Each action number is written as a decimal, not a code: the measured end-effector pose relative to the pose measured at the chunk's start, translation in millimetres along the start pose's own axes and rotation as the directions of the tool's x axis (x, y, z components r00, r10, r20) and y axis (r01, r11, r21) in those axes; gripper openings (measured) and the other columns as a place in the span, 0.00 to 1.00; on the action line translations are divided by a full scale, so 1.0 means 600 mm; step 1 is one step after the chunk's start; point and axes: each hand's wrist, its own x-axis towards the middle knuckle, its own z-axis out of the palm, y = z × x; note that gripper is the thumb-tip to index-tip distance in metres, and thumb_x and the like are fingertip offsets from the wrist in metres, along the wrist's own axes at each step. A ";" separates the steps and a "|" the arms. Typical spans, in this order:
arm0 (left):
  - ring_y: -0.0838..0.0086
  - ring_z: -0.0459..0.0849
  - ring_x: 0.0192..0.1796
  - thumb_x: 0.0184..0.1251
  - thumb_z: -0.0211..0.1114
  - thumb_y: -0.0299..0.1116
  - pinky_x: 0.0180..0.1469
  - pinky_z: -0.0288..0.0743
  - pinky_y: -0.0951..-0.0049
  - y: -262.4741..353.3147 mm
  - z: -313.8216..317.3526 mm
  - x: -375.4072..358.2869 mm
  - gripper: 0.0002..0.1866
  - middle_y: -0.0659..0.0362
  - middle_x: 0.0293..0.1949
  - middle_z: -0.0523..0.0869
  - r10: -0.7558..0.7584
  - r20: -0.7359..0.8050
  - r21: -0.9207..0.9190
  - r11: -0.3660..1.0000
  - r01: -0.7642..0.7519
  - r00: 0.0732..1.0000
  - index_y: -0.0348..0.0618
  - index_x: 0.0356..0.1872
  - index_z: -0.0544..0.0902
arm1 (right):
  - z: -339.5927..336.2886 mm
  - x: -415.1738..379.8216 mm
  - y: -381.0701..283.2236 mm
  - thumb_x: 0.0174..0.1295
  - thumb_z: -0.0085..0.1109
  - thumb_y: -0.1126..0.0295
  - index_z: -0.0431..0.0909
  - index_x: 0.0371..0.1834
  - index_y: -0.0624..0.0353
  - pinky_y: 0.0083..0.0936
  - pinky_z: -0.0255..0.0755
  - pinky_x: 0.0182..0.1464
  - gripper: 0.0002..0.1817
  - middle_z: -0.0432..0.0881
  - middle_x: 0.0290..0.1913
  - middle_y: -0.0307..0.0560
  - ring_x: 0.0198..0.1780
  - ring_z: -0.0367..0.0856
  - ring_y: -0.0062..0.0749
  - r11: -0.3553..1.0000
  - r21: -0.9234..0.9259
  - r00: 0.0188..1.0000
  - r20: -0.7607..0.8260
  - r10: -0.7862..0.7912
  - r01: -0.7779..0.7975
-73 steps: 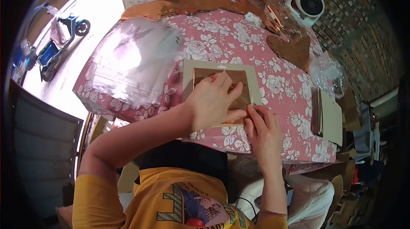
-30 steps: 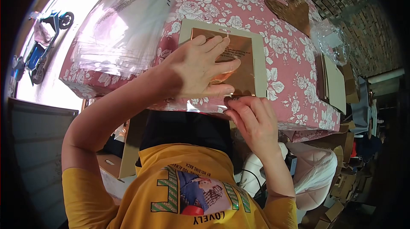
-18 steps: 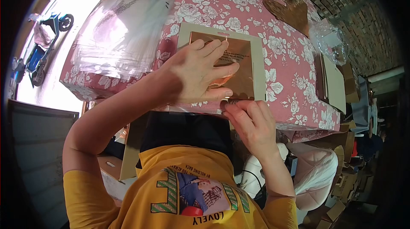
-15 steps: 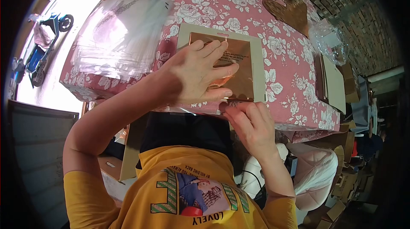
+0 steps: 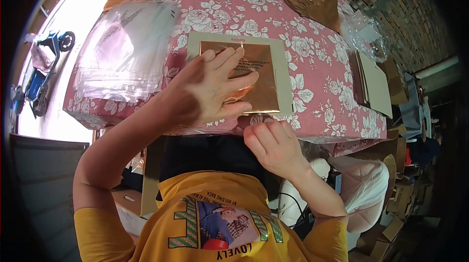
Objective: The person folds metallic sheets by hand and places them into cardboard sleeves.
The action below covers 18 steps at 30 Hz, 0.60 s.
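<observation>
A grey-beige card (image 5: 283, 81) with a hang slot lies near the table's front edge, a shiny copper-coloured sheet (image 5: 266, 86) on top of it. Dark printed text over the sheet suggests a clear plastic bag around both. My left hand (image 5: 210, 86) lies flat on the sheet, fingers spread. Just below the card's near edge, my right hand (image 5: 276, 147) is closed with curled fingers. Whatever it may hold is hidden. Clear plastic shows faintly along the table edge between the hands.
A pile of clear plastic bags (image 5: 122, 52) lies to the left on the flowered tablecloth (image 5: 312, 57). Copper-coloured sheets (image 5: 312, 10) are at the back, crumpled clear plastic (image 5: 366, 37) at the back right. Grey-beige cards (image 5: 373, 86) stand at the right edge.
My right hand has moved a little down and left, its fingers curling in more. My left hand stays pressed on the sheet. The whole view has shifted slightly.
</observation>
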 end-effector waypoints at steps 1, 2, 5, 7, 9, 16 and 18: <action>0.57 0.78 0.55 0.63 0.67 0.51 0.56 0.68 0.65 0.002 -0.004 0.000 0.27 0.34 0.59 0.77 0.005 0.000 -0.003 1.000 -0.005 1.000 0.43 0.56 0.82 | 0.000 0.000 0.000 0.52 0.61 0.70 0.78 0.38 0.55 0.25 0.67 0.37 0.10 0.71 0.34 0.38 0.37 0.71 0.30 1.000 -0.003 1.000 0.001 0.005 -0.005; 0.55 0.77 0.59 0.64 0.66 0.52 0.59 0.67 0.62 0.005 -0.008 0.000 0.28 0.36 0.64 0.73 -0.035 0.079 -0.011 0.999 0.036 0.996 0.46 0.61 0.80 | -0.001 0.000 -0.001 0.52 0.60 0.69 0.78 0.37 0.54 0.25 0.66 0.36 0.09 0.70 0.34 0.38 0.36 0.70 0.29 0.999 -0.036 1.000 0.004 -0.009 0.009; 0.54 0.75 0.63 0.65 0.64 0.52 0.63 0.64 0.58 0.002 -0.004 -0.003 0.30 0.38 0.70 0.69 -0.058 0.141 -0.007 0.998 0.059 0.988 0.49 0.65 0.78 | 0.000 -0.001 -0.007 0.52 0.59 0.68 0.77 0.36 0.53 0.24 0.65 0.36 0.08 0.69 0.33 0.37 0.35 0.69 0.28 0.995 -0.095 1.000 -0.001 -0.029 0.028; 0.54 0.75 0.63 0.65 0.65 0.52 0.64 0.64 0.58 -0.002 0.004 -0.005 0.30 0.39 0.70 0.68 -0.045 0.126 0.005 0.999 0.045 0.991 0.49 0.65 0.78 | 0.004 -0.007 -0.011 0.52 0.58 0.68 0.77 0.36 0.53 0.23 0.65 0.36 0.08 0.69 0.32 0.37 0.35 0.69 0.27 0.992 -0.119 0.999 -0.013 -0.038 0.036; 0.54 0.78 0.56 0.61 0.69 0.49 0.57 0.67 0.64 -0.005 0.009 -0.004 0.28 0.32 0.59 0.76 0.036 -0.040 -0.044 0.998 -0.037 0.999 0.40 0.56 0.82 | 0.012 -0.024 -0.024 0.52 0.57 0.67 0.78 0.35 0.53 0.23 0.64 0.37 0.08 0.68 0.32 0.37 0.34 0.68 0.27 0.992 -0.103 0.997 0.041 -0.067 0.071; 0.50 0.78 0.59 0.62 0.68 0.51 0.59 0.68 0.61 -0.002 0.004 0.004 0.29 0.31 0.59 0.76 0.037 -0.001 0.010 0.999 -0.037 0.999 0.40 0.57 0.82 | 0.048 -0.096 -0.092 0.57 0.54 0.68 0.76 0.39 0.57 0.27 0.68 0.43 0.09 0.71 0.35 0.39 0.38 0.72 0.32 0.982 0.188 0.972 0.224 -0.068 0.025; 0.51 0.79 0.59 0.61 0.68 0.52 0.57 0.69 0.61 -0.001 0.003 0.004 0.29 0.31 0.59 0.76 0.023 0.019 0.019 1.000 -0.024 1.000 0.41 0.57 0.82 | 0.073 -0.129 -0.087 0.57 0.62 0.72 0.76 0.37 0.57 0.29 0.71 0.44 0.06 0.74 0.35 0.41 0.40 0.76 0.35 0.775 0.513 0.900 0.406 0.161 -0.370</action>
